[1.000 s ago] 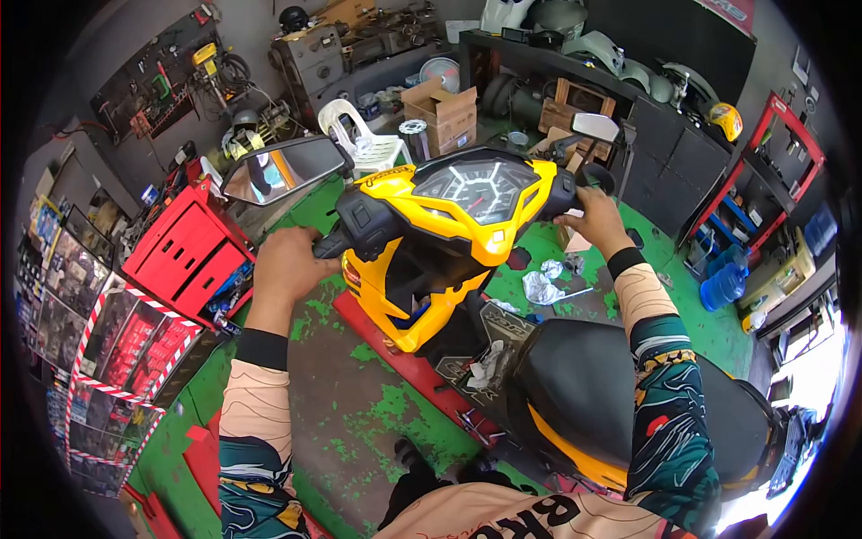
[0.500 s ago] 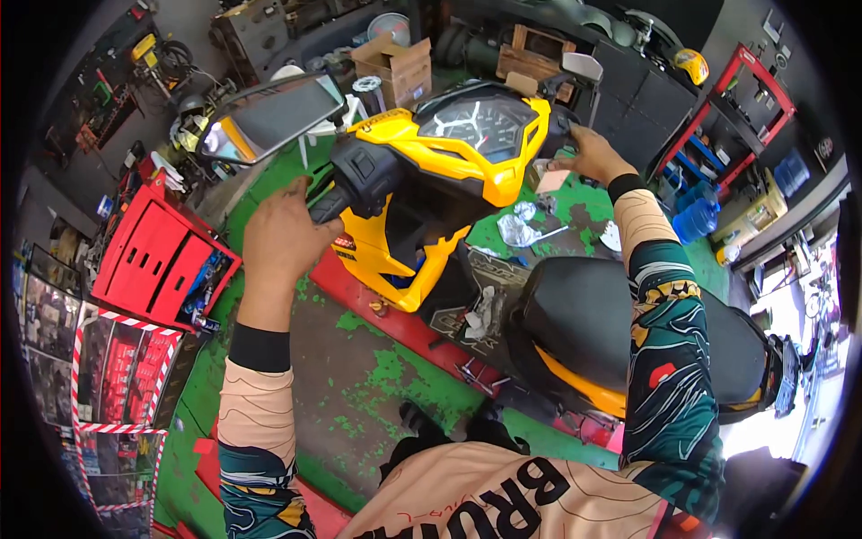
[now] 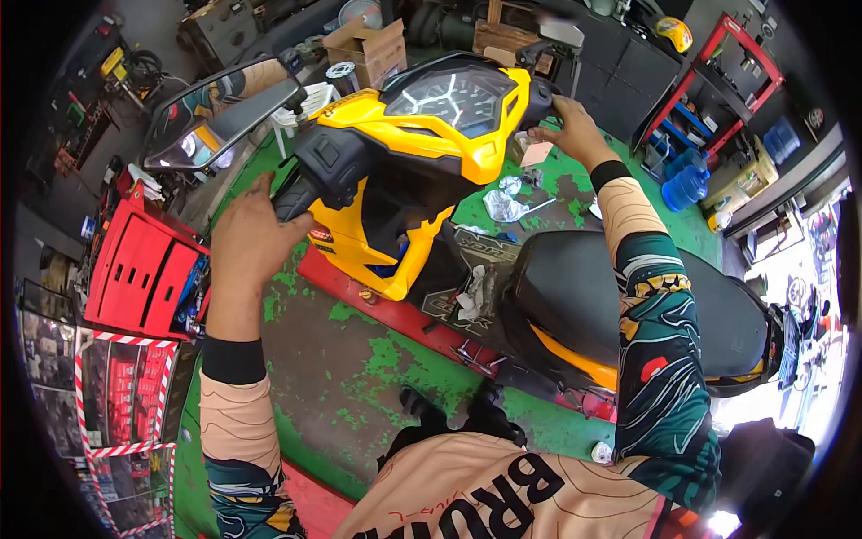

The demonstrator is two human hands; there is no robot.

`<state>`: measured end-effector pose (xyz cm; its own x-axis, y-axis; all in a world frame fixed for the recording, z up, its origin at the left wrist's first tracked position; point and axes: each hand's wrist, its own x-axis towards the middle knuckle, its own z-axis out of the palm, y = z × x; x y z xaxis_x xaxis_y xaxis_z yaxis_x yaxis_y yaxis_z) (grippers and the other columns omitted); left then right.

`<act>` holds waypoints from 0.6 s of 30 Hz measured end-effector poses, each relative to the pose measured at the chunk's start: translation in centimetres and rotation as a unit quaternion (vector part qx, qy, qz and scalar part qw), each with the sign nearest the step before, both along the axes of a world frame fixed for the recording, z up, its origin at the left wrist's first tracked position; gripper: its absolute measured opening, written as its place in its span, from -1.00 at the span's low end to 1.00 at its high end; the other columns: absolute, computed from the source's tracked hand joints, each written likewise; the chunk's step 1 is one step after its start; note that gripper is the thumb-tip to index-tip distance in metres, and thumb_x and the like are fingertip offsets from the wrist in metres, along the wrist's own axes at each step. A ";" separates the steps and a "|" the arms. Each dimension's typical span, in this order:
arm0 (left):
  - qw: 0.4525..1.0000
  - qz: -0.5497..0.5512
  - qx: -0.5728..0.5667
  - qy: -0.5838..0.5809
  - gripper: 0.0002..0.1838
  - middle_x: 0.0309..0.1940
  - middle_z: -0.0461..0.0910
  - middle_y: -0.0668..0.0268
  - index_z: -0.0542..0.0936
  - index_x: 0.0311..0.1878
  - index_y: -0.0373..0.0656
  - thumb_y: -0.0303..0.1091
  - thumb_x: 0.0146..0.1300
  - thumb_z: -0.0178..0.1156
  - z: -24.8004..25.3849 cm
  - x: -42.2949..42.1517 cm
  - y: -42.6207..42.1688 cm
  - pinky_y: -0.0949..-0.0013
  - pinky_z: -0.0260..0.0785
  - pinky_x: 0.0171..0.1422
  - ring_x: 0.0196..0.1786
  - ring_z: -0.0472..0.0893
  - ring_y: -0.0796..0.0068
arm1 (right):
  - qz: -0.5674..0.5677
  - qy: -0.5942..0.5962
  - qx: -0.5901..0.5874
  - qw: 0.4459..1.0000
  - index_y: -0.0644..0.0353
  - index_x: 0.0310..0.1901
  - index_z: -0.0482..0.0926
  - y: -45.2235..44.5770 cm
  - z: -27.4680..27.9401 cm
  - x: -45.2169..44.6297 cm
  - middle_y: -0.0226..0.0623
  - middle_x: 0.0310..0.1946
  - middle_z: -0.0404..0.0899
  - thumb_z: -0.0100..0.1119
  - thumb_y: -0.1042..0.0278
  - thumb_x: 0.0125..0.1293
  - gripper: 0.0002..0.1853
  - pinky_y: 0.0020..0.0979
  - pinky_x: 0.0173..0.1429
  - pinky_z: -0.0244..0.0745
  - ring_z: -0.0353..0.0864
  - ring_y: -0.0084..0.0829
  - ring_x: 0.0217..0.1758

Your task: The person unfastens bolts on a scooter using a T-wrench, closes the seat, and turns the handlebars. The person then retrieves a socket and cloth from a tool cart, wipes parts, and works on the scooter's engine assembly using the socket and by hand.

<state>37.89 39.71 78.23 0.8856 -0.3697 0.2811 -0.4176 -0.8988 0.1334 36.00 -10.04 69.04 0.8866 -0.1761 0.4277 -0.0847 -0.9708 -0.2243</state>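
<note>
A yellow and black scooter (image 3: pixel 364 238) stands in front of me, its dark seat (image 3: pixel 584 278) to the right. My left hand (image 3: pixel 254 229) is closed around the black left handlebar grip (image 3: pixel 296 196). On the far side, my right hand (image 3: pixel 576 133) holds the right handlebar grip (image 3: pixel 539 101); part of its finger contact is hidden. Between them sits the instrument cluster (image 3: pixel 446 99) in its yellow cover. The left mirror (image 3: pixel 220 112) reflects a patterned sleeve. Crumpled material (image 3: pixel 471 292) lies on the footboard.
A red tool cabinet (image 3: pixel 144 265) stands at left, above a display case (image 3: pixel 126 395) edged with striped tape. Behind the scooter are a cardboard box (image 3: pixel 366 52), a plastic bag (image 3: pixel 505 205) on the green floor, blue water jugs (image 3: pixel 685 184) and a red rack (image 3: pixel 718 81).
The handlebar, left mirror and both hands have shifted left in view, the left side most. The mirror now reflects a sleeve. My view has also moved slightly; both hands keep their hold.
</note>
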 end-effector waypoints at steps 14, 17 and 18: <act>0.995 0.064 0.072 -0.008 -0.62 -0.43 0.63 -0.11 0.65 -0.32 -0.28 -0.11 -0.07 0.34 1.5 -1.2 -2.0 -0.03 0.48 -0.10 -0.24 0.64 -0.13 | 0.085 0.010 0.041 0.996 0.28 0.11 0.51 -3.5 -0.6 2.3 0.01 0.02 0.56 0.57 -0.14 -0.13 -0.16 -0.11 0.24 0.37 0.49 0.09 0.15; 0.995 0.063 0.070 -0.021 -0.62 -0.46 0.62 -0.11 0.65 -0.33 -0.29 -0.12 -0.08 0.35 1.6 -1.4 -2.3 -0.04 0.47 -0.12 -0.27 0.64 -0.14 | 0.110 -0.008 0.047 0.993 0.28 0.10 0.51 -3.6 -0.6 2.4 -0.02 0.03 0.56 0.56 -0.16 -0.14 -0.15 -0.11 0.23 0.35 0.49 0.07 0.15; 0.995 0.063 0.069 -0.025 -0.62 -0.47 0.61 -0.11 0.64 -0.33 -0.29 -0.13 -0.08 0.35 1.6 -1.5 -2.4 -0.04 0.47 -0.14 -0.28 0.64 -0.14 | 0.122 -0.014 0.050 0.991 0.27 0.10 0.52 -3.7 -0.7 2.3 -0.03 0.03 0.56 0.56 -0.18 -0.14 -0.15 -0.11 0.23 0.34 0.49 0.06 0.15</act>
<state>36.34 37.36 79.83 0.9134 -0.2955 0.2799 -0.3041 -0.9525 -0.0131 38.33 -13.78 68.36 0.8960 -0.0003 0.4441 0.1584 -0.9340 -0.3202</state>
